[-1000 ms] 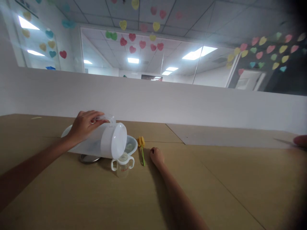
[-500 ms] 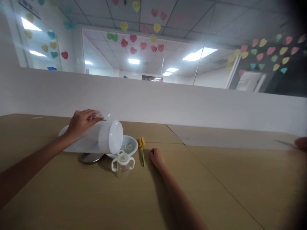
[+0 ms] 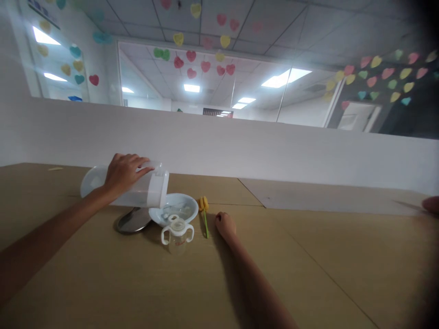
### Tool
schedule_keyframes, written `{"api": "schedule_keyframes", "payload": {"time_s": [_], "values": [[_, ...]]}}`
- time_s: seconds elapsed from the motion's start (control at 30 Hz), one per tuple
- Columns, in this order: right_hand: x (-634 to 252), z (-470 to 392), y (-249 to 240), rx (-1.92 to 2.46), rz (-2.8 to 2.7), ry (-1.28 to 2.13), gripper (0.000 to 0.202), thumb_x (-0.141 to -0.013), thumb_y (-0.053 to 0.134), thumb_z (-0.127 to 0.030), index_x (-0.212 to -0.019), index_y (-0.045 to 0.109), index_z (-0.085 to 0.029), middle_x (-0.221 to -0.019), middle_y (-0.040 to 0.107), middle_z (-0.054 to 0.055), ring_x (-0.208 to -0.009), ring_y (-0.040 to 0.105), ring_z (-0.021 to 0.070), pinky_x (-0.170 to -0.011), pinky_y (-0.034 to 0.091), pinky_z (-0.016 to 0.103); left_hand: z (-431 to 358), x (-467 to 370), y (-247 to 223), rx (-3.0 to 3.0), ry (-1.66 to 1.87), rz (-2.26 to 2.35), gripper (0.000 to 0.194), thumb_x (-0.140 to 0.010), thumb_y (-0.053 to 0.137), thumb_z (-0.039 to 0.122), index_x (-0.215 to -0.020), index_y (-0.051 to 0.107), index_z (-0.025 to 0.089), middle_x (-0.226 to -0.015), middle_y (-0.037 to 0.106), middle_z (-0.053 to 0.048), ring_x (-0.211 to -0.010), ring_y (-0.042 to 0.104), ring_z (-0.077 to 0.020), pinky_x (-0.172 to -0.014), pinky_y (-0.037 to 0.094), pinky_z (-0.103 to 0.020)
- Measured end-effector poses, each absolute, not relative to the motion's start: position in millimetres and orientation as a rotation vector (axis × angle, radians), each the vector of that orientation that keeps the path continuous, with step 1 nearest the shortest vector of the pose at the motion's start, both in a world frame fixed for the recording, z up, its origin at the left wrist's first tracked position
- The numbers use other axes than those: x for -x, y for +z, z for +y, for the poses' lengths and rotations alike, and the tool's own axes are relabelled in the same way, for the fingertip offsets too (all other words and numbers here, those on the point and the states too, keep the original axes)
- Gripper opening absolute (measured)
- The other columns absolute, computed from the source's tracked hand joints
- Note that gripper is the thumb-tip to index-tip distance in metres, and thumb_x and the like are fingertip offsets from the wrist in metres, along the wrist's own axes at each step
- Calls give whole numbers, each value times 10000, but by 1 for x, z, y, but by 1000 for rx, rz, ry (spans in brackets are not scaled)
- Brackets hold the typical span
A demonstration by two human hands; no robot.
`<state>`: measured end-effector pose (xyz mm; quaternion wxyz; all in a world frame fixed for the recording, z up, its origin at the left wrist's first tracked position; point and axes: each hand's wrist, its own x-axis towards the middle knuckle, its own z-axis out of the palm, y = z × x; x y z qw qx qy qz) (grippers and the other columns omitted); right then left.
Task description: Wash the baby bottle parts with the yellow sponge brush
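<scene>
My left hand [image 3: 125, 172] is closed on a translucent plastic pitcher [image 3: 137, 194] with a white lid, gripping it from above near its handle. The pitcher lies over on its side, its lidded end pointing right, beside the pale bowl [image 3: 195, 208]. Something clear sits inside the bowl; I cannot make out what. In front of the bowl stands a clear baby bottle [image 3: 177, 244] with two white handles. A yellow tulip [image 3: 203, 203] with a green stem lies between the bowl and my right hand [image 3: 225, 225], which rests on the table, fingers curled, with nothing visible in them.
A round silver metal dish or lid [image 3: 133, 221] lies on the wooden table [image 3: 308, 265] below the pitcher. Behind the table rises a white wall [image 3: 219, 146] with windows above it. Part of another person's hand [image 3: 430, 204] shows at the right edge.
The pitcher's lidded end has swung back and left, away from the bowl, uncovering more of the bowl and the metal dish. My left hand moved slightly right. My right hand stays still.
</scene>
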<state>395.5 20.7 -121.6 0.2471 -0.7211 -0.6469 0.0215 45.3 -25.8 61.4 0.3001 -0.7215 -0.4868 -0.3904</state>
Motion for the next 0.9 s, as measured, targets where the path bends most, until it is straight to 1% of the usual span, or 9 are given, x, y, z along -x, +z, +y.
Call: {"api": "schedule_keyframes", "payload": {"time_s": [0.1, 0.2, 0.27, 0.33, 0.4, 0.47, 0.57, 0.7, 0.9], "values": [[-396, 21, -122, 1965, -1769, 58, 254, -856, 440, -142, -920, 685, -153, -957, 679, 99, -837, 621, 177, -626, 377, 223, -23, -42, 61, 1901, -995, -1295, 328, -831, 484, 505, -956, 651, 252, -873, 662, -50, -855, 566, -223, -814, 306, -353], [-396, 20, -121, 1963, -1774, 57, 252, -854, 444, -135, -923, 686, -150, -968, 676, 100, -849, 622, 179, -633, 380, 222, -15, -25, 56, 1861, -1110, -1387, 377, -823, 492, 516, -971, 648, 206, -839, 653, -46, -794, 554, -196, -792, 326, -329], [-396, 20, -121, 1963, -1776, 59, 252, -854, 445, -136, -921, 687, -149, -972, 675, 103, -851, 622, 178, -637, 382, 221, -7, -7, 50, 1785, -1322, -1507, 410, -819, 495, 517, -981, 637, 168, -863, 649, -43, -759, 541, -170, -761, 351, -299], [-396, 20, -120, 1963, -1777, 61, 252, -852, 446, -136, -923, 688, -148, -968, 675, 104, -846, 623, 177, -638, 385, 222, 1, 14, 40, 1641, -1629, -1647, 422, -808, 508, 508, -995, 612, 144, -882, 636, -34, -763, 534, -156, -716, 370, -266], [-396, 20, -121, 1960, -1776, 59, 257, -851, 443, -136, -932, 687, -149, -969, 676, 104, -844, 623, 177, -638, 386, 223, 7, 32, 29, 1416, -1878, -1776, 401, -793, 521, 484, -984, 583, 137, -827, 604, -13, -758, 521, -155, -678, 367, -250], [-396, 21, -121, 1956, -1775, 57, 262, -851, 439, -136, -935, 686, -152, -972, 677, 103, -845, 622, 176, -639, 385, 223, 10, 47, 18, 1194, -1981, -1858, 352, -783, 520, 465, -930, 555, 146, -766, 557, 7, -751, 501, -157, -661, 351, -249], [-396, 21, -122, 1958, -1777, 56, 260, -846, 443, -136, -930, 688, -152, -969, 680, 105, -842, 623, 178, -634, 385, 225, 11, 59, 3, 959, -2035, -1939, 308, -772, 500, 474, -828, 491, 171, -699, 487, 18, -725, 477, -164, -627, 323, -256], [-397, 22, -121, 1961, -1779, 50, 264, -848, 439, -138, -931, 689, -151, -973, 679, 104, -857, 619, 177, -637, 385, 223, 16, 68, -15, 828, -2051, -2048, 295, -746, 497, 484, -736, 384, 212, -660, 434, 11, -722, 475, -194, -601, 305, -277], [-397, 20, -121, 1972, -1786, 39, 264, -857, 436, -147, -935, 688, -147, -980, 676, 102, -854, 620, 172, -638, 386, 221, 24, 72, -37, 757, -2046, -2152, 310, -746, 441, 508, -693, 299, 237, -641, 368, 7, -711, 445, -214, -607, 270, -309]]}}
